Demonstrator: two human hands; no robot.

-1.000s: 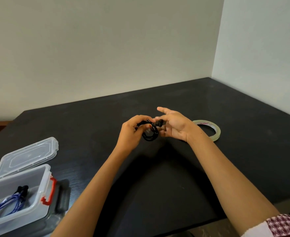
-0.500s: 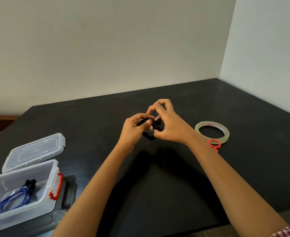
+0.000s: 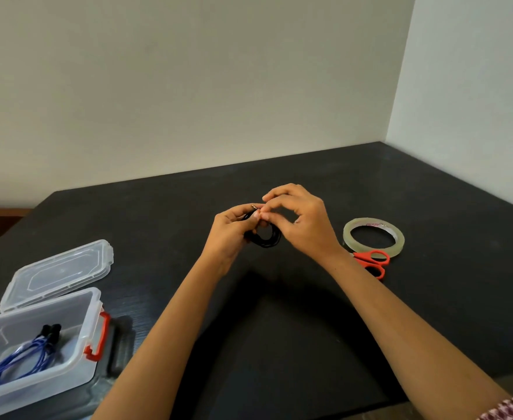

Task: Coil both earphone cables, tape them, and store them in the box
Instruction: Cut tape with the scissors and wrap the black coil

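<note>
I saw a table with a matt black top and a fine wood-like grain. The box and its lid were of cloudy, half-clear plastic, the latch of glossy red plastic. The tape roll looked clear and shiny. The scissors had smooth orange plastic handles. The black cable looked rubbery; the blue cable seemed braided. The wall was matt, painted.

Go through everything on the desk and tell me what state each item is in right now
Box: open, lid off.
Lid: flat on the table behind the box.
Blue earphones: bundled, inside the box.
Black earphone cable: coiled, held above the table.
Left hand: gripping the coil.
Right hand: pinching at the coil's top.
Tape roll: lying flat.
Scissors: on the table, blades hidden.
</note>
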